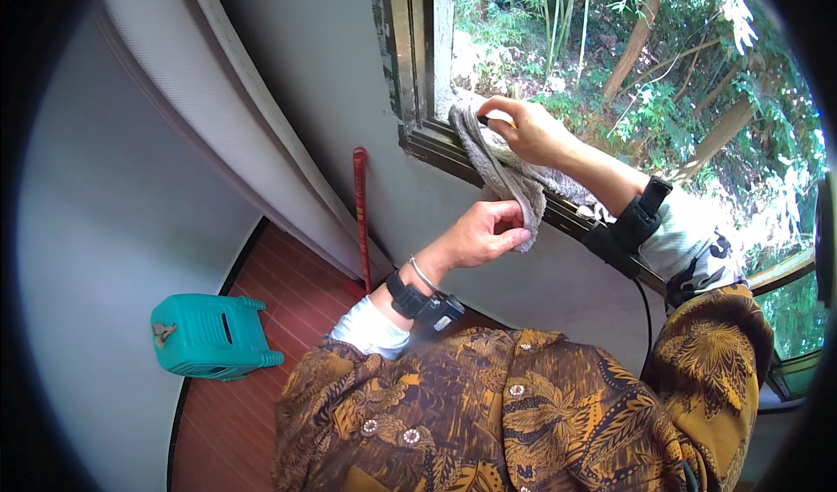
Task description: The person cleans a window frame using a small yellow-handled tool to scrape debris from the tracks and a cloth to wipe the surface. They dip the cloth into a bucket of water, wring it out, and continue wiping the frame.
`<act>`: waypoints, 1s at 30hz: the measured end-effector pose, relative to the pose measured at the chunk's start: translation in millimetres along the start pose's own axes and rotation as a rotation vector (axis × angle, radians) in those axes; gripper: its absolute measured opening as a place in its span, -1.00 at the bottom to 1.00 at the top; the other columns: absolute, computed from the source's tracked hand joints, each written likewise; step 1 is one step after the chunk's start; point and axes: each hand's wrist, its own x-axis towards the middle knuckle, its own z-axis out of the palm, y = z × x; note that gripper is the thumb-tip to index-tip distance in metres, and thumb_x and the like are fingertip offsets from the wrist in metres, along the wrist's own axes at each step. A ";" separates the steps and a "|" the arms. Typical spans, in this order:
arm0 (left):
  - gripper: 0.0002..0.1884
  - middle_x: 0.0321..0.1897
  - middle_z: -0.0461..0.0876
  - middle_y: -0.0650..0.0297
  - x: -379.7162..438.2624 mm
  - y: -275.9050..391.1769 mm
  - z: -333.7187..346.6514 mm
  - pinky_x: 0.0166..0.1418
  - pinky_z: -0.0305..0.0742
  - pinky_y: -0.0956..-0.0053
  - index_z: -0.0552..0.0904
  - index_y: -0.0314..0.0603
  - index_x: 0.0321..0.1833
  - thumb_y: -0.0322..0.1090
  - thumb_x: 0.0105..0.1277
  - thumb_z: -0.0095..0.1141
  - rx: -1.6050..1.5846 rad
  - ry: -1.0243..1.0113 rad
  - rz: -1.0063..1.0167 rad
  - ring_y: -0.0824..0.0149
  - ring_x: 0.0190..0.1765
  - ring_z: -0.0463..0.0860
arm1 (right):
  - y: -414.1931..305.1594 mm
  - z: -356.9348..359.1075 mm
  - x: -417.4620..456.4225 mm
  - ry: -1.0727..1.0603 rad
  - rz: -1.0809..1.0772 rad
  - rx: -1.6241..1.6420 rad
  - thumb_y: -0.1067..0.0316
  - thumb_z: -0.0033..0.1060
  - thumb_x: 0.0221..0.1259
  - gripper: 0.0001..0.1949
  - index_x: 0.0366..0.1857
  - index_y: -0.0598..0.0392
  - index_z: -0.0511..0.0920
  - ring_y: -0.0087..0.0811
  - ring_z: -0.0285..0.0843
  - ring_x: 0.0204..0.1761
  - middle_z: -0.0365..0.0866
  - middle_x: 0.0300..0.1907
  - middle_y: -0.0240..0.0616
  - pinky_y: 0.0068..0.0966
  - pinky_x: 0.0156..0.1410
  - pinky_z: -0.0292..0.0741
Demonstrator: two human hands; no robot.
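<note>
A grey cloth (497,165) lies draped over the dark metal window frame (444,155) near its lower corner. My left hand (487,234) pinches the cloth's hanging end between thumb and fingers, just inside the sill. Farther out, over the window track, my right hand (526,129) holds a small black object (483,120) between thumb and forefinger, right beside the cloth's upper fold. What this black object is cannot be told. More of the cloth runs along the track beneath my right forearm.
A red stick (361,217) leans against the wall left of the window. A teal plastic stool (209,335) lies on its side on the red floor. A white curtain (216,100) hangs at the left. Trees stand outside the window; a black cable hangs by my right arm.
</note>
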 end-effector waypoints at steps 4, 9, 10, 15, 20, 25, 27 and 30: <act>-0.92 -0.44 0.57 0.40 -2.1 0.4 -1.7 -0.21 0.45 0.59 0.59 -0.31 -0.23 -0.44 0.34 0.15 0.007 0.023 0.001 0.57 -0.33 0.48 | -22.5 -26.9 30.3 -0.467 0.122 -0.272 0.28 0.12 0.31 -0.79 -0.05 -0.01 0.61 -0.08 0.65 -0.08 0.68 -0.18 -0.01 -0.26 0.06 0.51; -0.90 -0.41 0.60 0.36 -3.8 -2.6 -9.1 -0.18 0.46 0.56 0.60 -0.32 -0.20 -0.43 0.32 0.15 0.121 -0.048 0.049 0.55 -0.31 0.50 | -31.9 -48.6 44.1 -0.444 0.031 -0.222 0.30 0.16 0.29 -0.79 -0.05 0.01 0.63 -0.19 0.64 -0.13 0.69 -0.18 -0.09 -0.29 0.01 0.52; -0.88 -0.35 0.61 0.36 -5.7 2.8 -9.0 -0.13 0.48 0.57 0.61 -0.34 -0.14 -0.45 0.33 0.15 0.146 -0.101 0.042 0.55 -0.25 0.52 | -32.2 -50.1 40.5 -0.478 0.013 -0.218 0.30 0.16 0.30 -0.79 -0.04 0.01 0.63 -0.23 0.65 -0.14 0.69 -0.18 -0.11 -0.30 -0.01 0.52; -0.89 -0.42 0.60 0.30 9.7 5.6 -7.7 -0.18 0.45 0.54 0.58 -0.33 -0.22 -0.41 0.31 0.17 0.153 -0.247 0.112 0.51 -0.31 0.49 | -26.8 -40.3 37.8 -0.582 0.063 -0.180 0.31 0.16 0.30 -0.78 -0.04 0.04 0.62 -0.27 0.66 -0.14 0.70 -0.18 -0.14 -0.36 0.03 0.51; -0.87 -0.46 0.61 0.21 13.8 13.8 -8.7 -0.21 0.47 0.45 0.59 -0.30 -0.24 -0.39 0.25 0.17 0.217 -0.212 0.128 0.41 -0.36 0.54 | -44.5 -31.8 49.7 -0.624 -0.002 -0.334 0.34 0.14 0.27 -0.80 -0.08 0.05 0.62 -0.06 0.66 -0.18 0.68 -0.27 -0.01 -0.25 -0.04 0.53; -0.89 -0.49 0.60 0.22 11.9 3.8 -16.0 -0.26 0.46 0.44 0.57 -0.31 -0.27 -0.41 0.26 0.18 0.177 -0.221 0.207 0.37 -0.41 0.55 | -23.5 -39.3 32.2 -0.481 0.056 -0.108 0.37 0.11 0.31 -0.78 -0.01 0.07 0.58 -0.21 0.69 -0.25 0.69 -0.31 -0.02 -0.33 -0.09 0.54; -0.89 -0.49 0.59 0.21 15.1 2.5 -17.8 -0.26 0.46 0.44 0.57 -0.32 -0.27 -0.41 0.28 0.18 0.167 -0.250 0.224 0.36 -0.42 0.55 | -8.3 -37.6 25.8 -0.471 0.048 -0.106 0.38 0.10 0.32 -0.78 -0.01 0.08 0.58 -0.25 0.69 -0.28 0.70 -0.26 -0.07 -0.33 -0.11 0.55; -0.88 -0.51 0.57 0.20 23.2 4.4 -15.1 -0.28 0.44 0.43 0.56 -0.31 -0.27 -0.39 0.29 0.16 0.123 -0.301 0.236 0.34 -0.44 0.53 | -7.1 -42.0 35.8 -0.567 0.045 -0.084 0.36 0.11 0.33 -0.77 0.01 0.06 0.59 -0.36 0.67 -0.32 0.71 -0.25 -0.13 -0.37 -0.14 0.56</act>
